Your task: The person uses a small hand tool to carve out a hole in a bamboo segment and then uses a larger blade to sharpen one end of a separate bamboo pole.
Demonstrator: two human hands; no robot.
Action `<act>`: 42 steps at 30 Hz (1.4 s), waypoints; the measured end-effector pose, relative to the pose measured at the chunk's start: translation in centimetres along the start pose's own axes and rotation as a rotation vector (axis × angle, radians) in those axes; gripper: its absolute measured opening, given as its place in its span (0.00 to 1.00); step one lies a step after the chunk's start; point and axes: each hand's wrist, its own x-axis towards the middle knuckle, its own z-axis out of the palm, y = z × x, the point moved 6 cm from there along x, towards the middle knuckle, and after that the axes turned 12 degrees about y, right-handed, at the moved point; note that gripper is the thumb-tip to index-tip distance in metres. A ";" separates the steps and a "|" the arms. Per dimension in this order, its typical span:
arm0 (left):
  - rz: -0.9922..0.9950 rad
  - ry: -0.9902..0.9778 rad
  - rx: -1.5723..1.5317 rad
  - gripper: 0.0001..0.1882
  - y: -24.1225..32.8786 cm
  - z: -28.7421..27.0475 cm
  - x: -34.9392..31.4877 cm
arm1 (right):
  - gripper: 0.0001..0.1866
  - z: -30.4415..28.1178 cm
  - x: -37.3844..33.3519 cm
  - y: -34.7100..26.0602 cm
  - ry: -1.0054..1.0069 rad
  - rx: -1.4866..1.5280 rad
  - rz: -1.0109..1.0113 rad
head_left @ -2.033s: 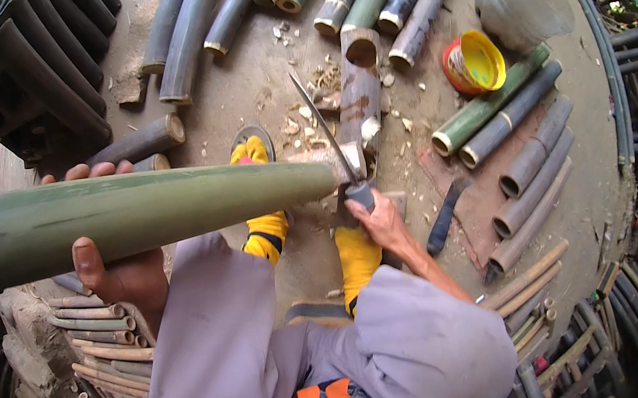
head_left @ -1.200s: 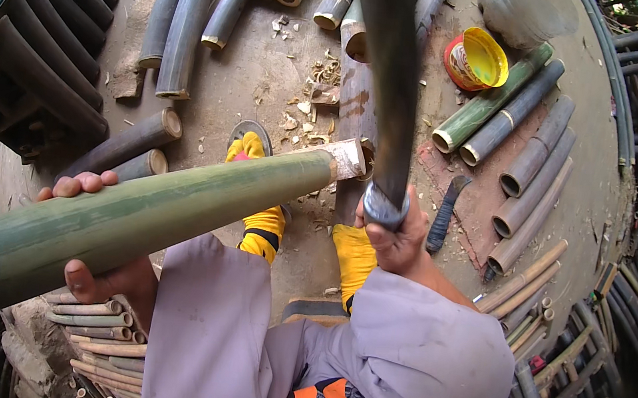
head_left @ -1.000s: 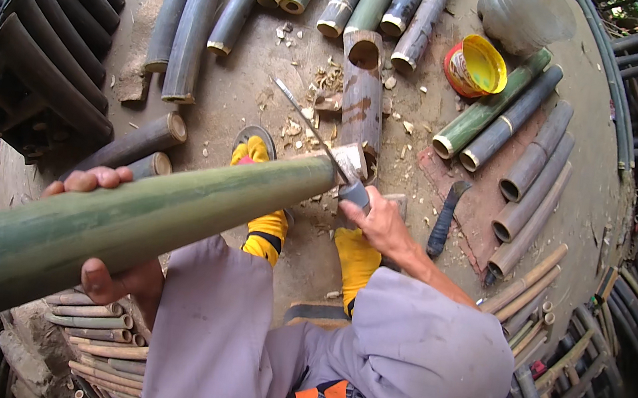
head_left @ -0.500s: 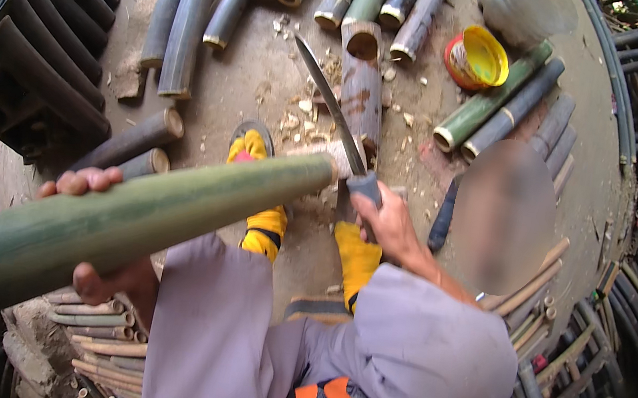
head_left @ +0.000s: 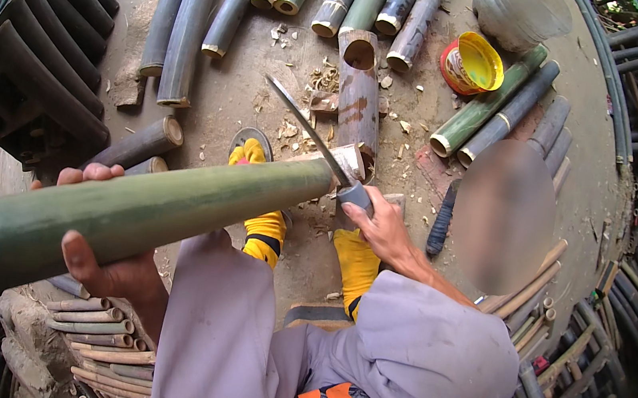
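Observation:
A thick green bamboo pole (head_left: 166, 199) slants up from the left edge over my lap. My left hand (head_left: 116, 273) is wrapped round it, thumb on the near side and fingertips over the far side. Closed round the grey handle of a machete (head_left: 308, 129), my right hand (head_left: 388, 228) is just beyond the pole's right end. The blade points up and left, close to the cut end; whether its edge touches the bamboo I cannot tell. Behind that end, a pale wooden block (head_left: 345, 156) lies by a notched bamboo piece (head_left: 360, 104).
Cut bamboo lengths (head_left: 192, 29) lie across the far floor, others (head_left: 493, 101) at the right. A yellow-red tub (head_left: 474, 62) stands near a cloudy plastic container (head_left: 520, 14). A dark-handled tool (head_left: 442, 219) lies right of my hand. Dark bamboo (head_left: 45, 74) is stacked left, thin canes (head_left: 100, 327) lower left.
The machete has swung so its tip is lower and farther left, its handle slightly nearer me. The pole's end has dropped a little. My left thumb sits higher and a little farther left.

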 end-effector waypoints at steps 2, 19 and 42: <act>0.055 -0.024 0.027 0.34 0.0 -0.7 -0.1 | 0.25 -1.7 -0.9 -4.0 0.157 0.100 -0.335; 0.128 0.036 0.093 0.46 0.3 0.1 -0.5 | 0.26 -2.9 -2.5 -4.4 0.276 0.432 -0.539; 0.238 -0.099 0.101 0.47 0.7 0.5 -0.8 | 0.26 -2.3 -1.3 -3.6 0.126 0.326 -0.241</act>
